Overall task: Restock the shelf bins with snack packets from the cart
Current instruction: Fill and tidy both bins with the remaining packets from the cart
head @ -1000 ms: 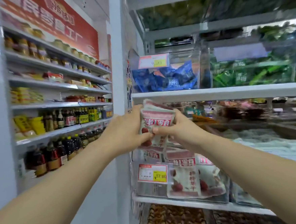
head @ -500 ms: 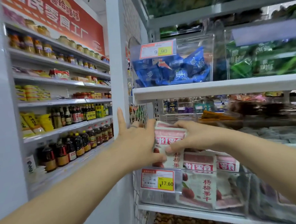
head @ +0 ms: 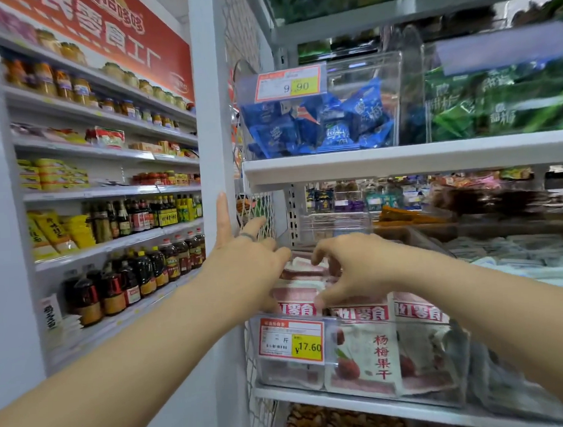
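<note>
Down from in front of the shelf edge, where I was holding them a moment ago, the new packets [head: 299, 278] are now settling onto the top of the clear bin [head: 281, 375]. My right hand [head: 360, 271] is arching over them, fingers curling over the far edge and thumb pressing at the near edge, so it is clamping the small stack. My left hand [head: 250, 268] is lying against the stack's left side with its fingers straight and spread apart, forefinger pointing up beside the white post [head: 212, 118]. It is steadying rather than gripping.

The bin is sitting on the lower shelf [head: 319, 398] and carrying the 17.60 price tag [head: 292, 342]. The older packets [head: 366, 350], of the same red-and-white kind, are standing upright inside it, pressing against its front wall.

As I am judging it, this handful is nearly delivered. The stack is resting at the rim but is not yet pushed down among the others, and I am still needing to let go and square it up. The bin is looking close to full across its front. The cart is lying outside my view, so I cannot tell how many packets are waiting there, nor whether the neighbouring bins are needing stock.
</note>
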Demonstrator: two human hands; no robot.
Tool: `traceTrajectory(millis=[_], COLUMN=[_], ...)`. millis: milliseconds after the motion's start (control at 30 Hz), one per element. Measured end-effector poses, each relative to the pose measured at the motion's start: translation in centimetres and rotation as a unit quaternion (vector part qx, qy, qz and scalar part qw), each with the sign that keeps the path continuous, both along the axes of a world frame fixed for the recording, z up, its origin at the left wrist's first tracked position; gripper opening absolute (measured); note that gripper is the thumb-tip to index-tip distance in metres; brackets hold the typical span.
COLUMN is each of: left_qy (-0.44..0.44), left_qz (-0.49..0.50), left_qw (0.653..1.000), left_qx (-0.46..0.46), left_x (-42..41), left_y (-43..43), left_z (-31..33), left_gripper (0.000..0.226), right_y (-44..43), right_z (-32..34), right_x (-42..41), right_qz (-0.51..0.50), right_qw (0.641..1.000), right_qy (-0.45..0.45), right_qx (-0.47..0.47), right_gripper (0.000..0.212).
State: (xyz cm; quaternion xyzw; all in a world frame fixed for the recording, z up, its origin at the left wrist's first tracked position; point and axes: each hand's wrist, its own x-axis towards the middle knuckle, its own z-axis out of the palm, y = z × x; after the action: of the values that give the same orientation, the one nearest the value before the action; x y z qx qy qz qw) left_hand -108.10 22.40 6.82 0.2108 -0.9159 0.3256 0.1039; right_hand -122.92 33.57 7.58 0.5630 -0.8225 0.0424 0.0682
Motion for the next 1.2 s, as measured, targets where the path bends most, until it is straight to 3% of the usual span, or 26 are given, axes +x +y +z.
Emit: traceTrajectory(millis=[100, 267, 400, 567, 733, 833, 900, 1067, 1200], left_qy=[-0.024, -0.075, -0.101, -0.040, 0.091, 0.204, 0.224, 0.186, 0.131], left_qz=[-0.022, 0.031, 0.052, 0.018, -0.093, -0.250, -0.322, -0.391, -0.429], left_qw=[0.999, 0.996, 0.993, 0.999, 0.990, 0.938, 0.894, 0.811, 0.753], left_qx=[-0.022, -0.037, -0.043, -0.007, 0.052, 0.124, 0.215, 0.394, 0.481], left_x=[-0.5, -2.0, -3.1, -2.5, -0.2, 0.3, -0.4, -4.2, -6.8], left_y=[0.1, -0.1, -0.4, -0.6, 3.7, 8.7, 12.5, 23.0, 32.5], left_z=[-0.2, -0.2, -0.6, -0.5, 0.4, -2.2, -5.1, -12.3, -16.7], left_gripper=[0.048, 0.037, 0.039, 0.038, 0.047, 0.034, 0.030, 0.019, 0.020], right_y=[-0.1, -2.1, -1.4, 1.7, 7.1, 12.2, 16.5, 29.3, 39.6], right_z=[-0.1, -2.0, -2.6, -1.5, -1.9, -4.5, -7.0, -13.0, -16.3], right_x=[0.4, 0.5, -0.8, -1.0, 0.1, 1.7, 2.5, 3.3, 4.5], right_qz=[0.013, 0.071, 0.097, 0.110, 0.112, 0.104, 0.074, -0.066, -0.176], right_qw=[0.999, 0.993, 0.991, 0.985, 0.953, 0.931, 0.937, 0.953, 0.944], right_qy=[0.030, 0.092, 0.072, 0.007, 0.039, 0.026, 0.003, -0.051, -0.058], right_qx=[-0.012, -0.023, -0.053, -0.132, -0.279, -0.348, -0.341, -0.290, -0.272], right_gripper=[0.062, 0.052, 0.058, 0.066, 0.032, 0.018, 0.014, 0.015, 0.013])
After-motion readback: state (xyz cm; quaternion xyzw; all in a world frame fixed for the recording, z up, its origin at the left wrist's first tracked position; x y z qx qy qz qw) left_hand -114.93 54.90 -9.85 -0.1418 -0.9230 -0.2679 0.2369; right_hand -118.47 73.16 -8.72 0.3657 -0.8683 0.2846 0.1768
